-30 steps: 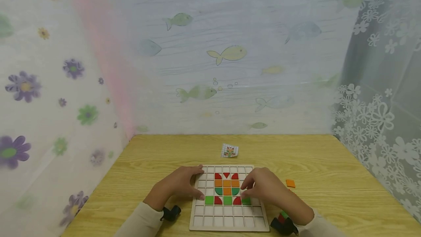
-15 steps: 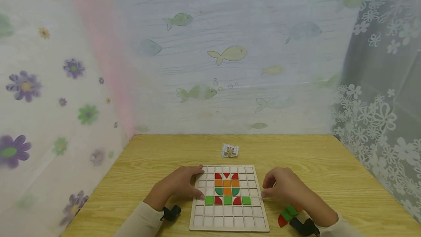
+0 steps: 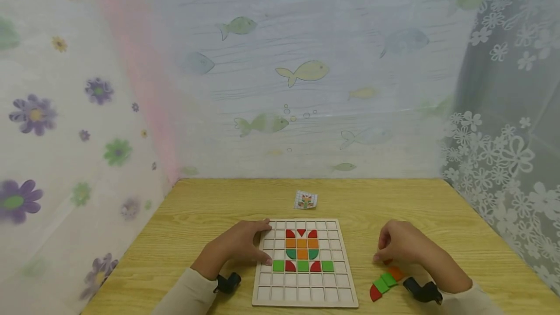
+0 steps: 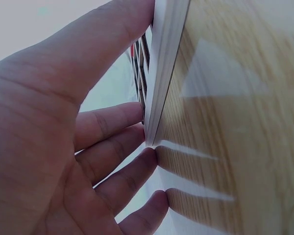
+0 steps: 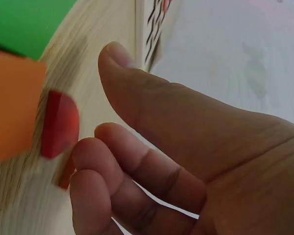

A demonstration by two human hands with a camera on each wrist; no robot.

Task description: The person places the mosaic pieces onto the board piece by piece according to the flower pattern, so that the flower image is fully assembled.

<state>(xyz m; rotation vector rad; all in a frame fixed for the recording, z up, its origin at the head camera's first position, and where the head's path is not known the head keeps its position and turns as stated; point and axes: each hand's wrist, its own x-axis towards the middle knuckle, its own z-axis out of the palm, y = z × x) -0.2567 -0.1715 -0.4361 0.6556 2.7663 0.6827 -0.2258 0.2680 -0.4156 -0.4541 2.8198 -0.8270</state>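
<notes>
A pale wooden grid board (image 3: pixel 302 294) bears a pattern of red, orange and green tiles. My left hand (image 3: pixel 239 242) rests at its left side, thumb on the rim; in the left wrist view the thumb (image 4: pixel 95 46) lies over the edge, with two fingertips against it and the others on the table. To the right of the board, my right hand (image 3: pixel 407 247) hovers low over loose tiles. Its thumb and loosely bent fingers stand apart with nothing between them. Just off those fingertips is a red tile (image 5: pixel 61 125) with a rounded side, beside an orange tile (image 5: pixel 14 107).
Overlapping green tiles (image 3: pixel 385 282) and a red quarter-round tile (image 3: pixel 375 293) lie near the right wrist's black camera (image 3: pixel 422 289). A small printed pattern card (image 3: pixel 305 200) sits behind the board. Patterned curtains enclose the wooden table (image 3: pixel 218 198).
My right hand has let go of the green square at the right end of its row and moved right, off the board, to the loose tiles. My left hand stays put.
</notes>
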